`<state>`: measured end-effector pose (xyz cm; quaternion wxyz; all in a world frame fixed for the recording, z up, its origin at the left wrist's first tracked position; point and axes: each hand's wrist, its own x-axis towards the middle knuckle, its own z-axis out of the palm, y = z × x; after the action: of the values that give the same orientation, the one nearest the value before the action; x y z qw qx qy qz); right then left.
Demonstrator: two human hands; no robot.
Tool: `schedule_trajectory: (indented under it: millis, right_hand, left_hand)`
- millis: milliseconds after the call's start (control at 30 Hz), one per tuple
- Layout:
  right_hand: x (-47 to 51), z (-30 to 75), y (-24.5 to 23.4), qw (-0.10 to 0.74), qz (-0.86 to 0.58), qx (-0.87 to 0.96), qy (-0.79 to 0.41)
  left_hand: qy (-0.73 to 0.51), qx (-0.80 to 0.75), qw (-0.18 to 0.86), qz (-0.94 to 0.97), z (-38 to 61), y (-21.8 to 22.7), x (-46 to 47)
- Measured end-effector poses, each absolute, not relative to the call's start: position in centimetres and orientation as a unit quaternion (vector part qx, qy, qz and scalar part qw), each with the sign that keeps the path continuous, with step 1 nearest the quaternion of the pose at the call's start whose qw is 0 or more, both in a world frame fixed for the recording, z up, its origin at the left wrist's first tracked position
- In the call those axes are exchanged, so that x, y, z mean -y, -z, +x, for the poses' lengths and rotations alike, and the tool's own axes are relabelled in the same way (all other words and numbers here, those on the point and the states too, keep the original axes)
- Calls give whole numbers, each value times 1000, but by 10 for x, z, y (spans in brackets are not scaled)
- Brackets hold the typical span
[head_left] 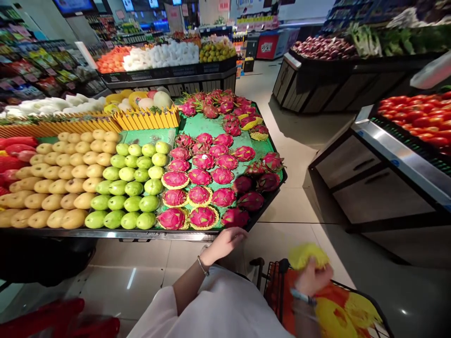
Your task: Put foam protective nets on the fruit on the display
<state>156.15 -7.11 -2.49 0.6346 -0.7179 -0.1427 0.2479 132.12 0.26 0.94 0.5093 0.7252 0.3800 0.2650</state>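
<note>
My left hand hangs just in front of the stand's metal front edge, below the nearest dragon fruit. Its fingers are loosely bent with the thumb apart, and nothing shows in them. Over a wire cart at my right side, my right hand grips a yellow foam net sleeve; both are blurred by motion. More yellow foam net sleeves lie in the cart on something orange. Rows of pink dragon fruit sit on the green mat, some in yellow foam nets.
Left of the dragon fruit stand rows of green fruit and tan fruit. A yellow slatted divider runs behind them. Tomatoes fill a stand at the right, across a tiled aisle. A red object is at the lower left.
</note>
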Motion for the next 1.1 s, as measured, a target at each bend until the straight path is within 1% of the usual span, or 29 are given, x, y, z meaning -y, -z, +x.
schedule_trajectory:
  millis: [33,100,167,233,300,367,467,567,667,733,767,833,867,900,967,1033,1100]
  right_hand:
    - [54,1554,19,655,-705,142,-233]
    - [19,1528,0,690,-654,174,-258]
    - [-13,1491,-25,706,-540,245,-386]
    - [-37,1450,-50,672,-444,311,-503]
    - [-54,1412,-68,621,-370,360,-591]
    - [-66,1385,-75,588,-324,378,-637]
    - [-80,1362,-73,577,-304,359,-668]
    - [-89,1351,-65,567,-300,321,-697]
    - [-95,1347,-58,548,-297,303,-721]
    - [-99,1348,-55,539,-319,334,-704]
    - [-101,1351,-55,543,-344,375,-668]
    - [-105,1359,-59,545,-400,503,-539]
    - [-107,1364,-62,528,-422,574,-462]
    - [-110,1369,-67,496,-439,638,-392]
    - [-118,1380,-79,404,-460,731,-301]
    - [-128,1390,-90,321,-485,773,-254]
    - [-138,1401,-97,276,-512,779,-232]
  left_hand:
    - [-305,-394,525,690,1315,-16,-8]
    - [-384,-410,547,621,1302,-28,-21]
    - [-449,-403,568,559,1287,-40,-37]
    - [-477,-387,594,519,1270,-50,-54]
    - [-474,-388,617,494,1251,-58,-69]
    - [-468,-410,624,472,1231,-62,-80]
    - [-458,-423,639,450,1200,-60,-87]
    - [-439,-414,647,466,1180,-54,-87]
    - [-419,-426,614,516,1176,-53,-86]
    - [-428,-466,547,548,1181,-54,-85]
    - [-441,-494,499,558,1184,-56,-85]
    - [-453,-542,414,573,1191,-59,-83]
    - [-446,-554,394,582,1196,-60,-82]
    - [-433,-556,388,595,1200,-62,-80]
    - [-404,-549,384,622,1209,-64,-79]
    - [-398,-556,354,638,1217,-63,-78]
    - [-404,-578,317,635,1222,-61,-79]
